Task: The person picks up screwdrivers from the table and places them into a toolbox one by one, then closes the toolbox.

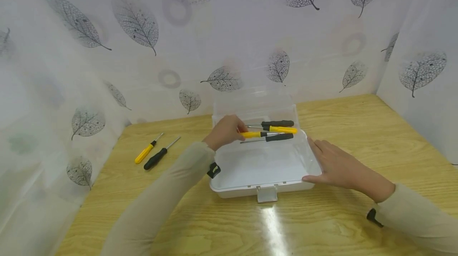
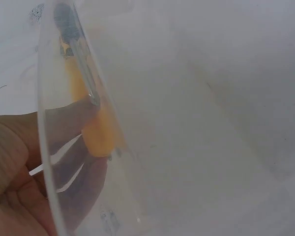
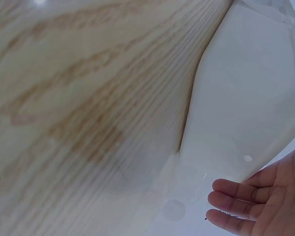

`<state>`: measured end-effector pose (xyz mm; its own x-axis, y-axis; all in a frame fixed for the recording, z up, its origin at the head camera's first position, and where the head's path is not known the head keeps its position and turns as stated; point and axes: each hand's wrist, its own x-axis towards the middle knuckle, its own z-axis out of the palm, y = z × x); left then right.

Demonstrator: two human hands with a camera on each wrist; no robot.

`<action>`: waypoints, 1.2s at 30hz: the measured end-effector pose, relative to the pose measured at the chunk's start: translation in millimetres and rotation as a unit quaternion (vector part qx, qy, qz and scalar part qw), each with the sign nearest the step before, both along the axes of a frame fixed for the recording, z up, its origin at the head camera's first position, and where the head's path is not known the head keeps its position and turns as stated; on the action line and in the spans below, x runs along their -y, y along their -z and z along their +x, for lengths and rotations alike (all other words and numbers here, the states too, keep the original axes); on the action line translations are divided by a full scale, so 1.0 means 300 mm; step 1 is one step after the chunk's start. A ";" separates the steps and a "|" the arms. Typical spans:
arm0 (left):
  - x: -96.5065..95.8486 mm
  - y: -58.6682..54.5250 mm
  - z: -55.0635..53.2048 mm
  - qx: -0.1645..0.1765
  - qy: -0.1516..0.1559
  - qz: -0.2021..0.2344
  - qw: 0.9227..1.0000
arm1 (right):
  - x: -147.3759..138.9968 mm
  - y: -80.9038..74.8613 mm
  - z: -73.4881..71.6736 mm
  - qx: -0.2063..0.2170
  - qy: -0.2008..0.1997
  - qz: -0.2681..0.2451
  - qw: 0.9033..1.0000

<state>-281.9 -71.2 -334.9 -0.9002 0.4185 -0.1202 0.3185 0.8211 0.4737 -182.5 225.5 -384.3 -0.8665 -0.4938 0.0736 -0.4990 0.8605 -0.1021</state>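
Observation:
My left hand (image 1: 229, 128) reaches into the white plastic box (image 1: 229, 192) and pinches the yellow handle of a screwdriver (image 1: 252, 134) near its back. In the left wrist view, that yellow handle (image 2: 98, 137) shows through the clear plastic between thumb and fingers. Close by in the box lie a second yellow screwdriver (image 1: 282, 130) and two black-handled screwdrivers (image 1: 277, 123), shafts pointing left. My right hand (image 1: 336, 164) rests against the box's right side, thumb at the front rim. Its fingers (image 3: 231, 199) are extended beside the wall in the right wrist view.
The box's clear lid (image 1: 254, 103) stands raised at the back, near the leaf-print curtain (image 1: 223, 79). A front latch (image 1: 267, 194) hangs down. On the wooden table (image 1: 358, 128), left of the box, lie another yellow screwdriver (image 1: 144, 153) and a black one (image 1: 156, 158).

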 end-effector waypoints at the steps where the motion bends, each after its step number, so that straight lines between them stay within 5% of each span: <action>1: 0.001 0.002 0.000 -0.001 -0.001 0.000 1.000 | 0.000 0.000 0.000 -0.001 -0.002 0.000 1.000; 8: 0.010 0.004 0.005 0.001 -0.009 0.006 1.000 | -0.001 0.005 0.001 -0.003 -0.007 -0.005 1.000; 25: 0.021 -0.059 0.026 -0.009 -0.013 0.002 1.000 | -0.001 0.006 0.000 0.006 -0.004 -0.003 1.000; 36: 0.080 -0.095 0.065 -0.073 0.005 0.014 0.997 | -0.002 0.005 -0.007 0.008 0.003 0.001 1.000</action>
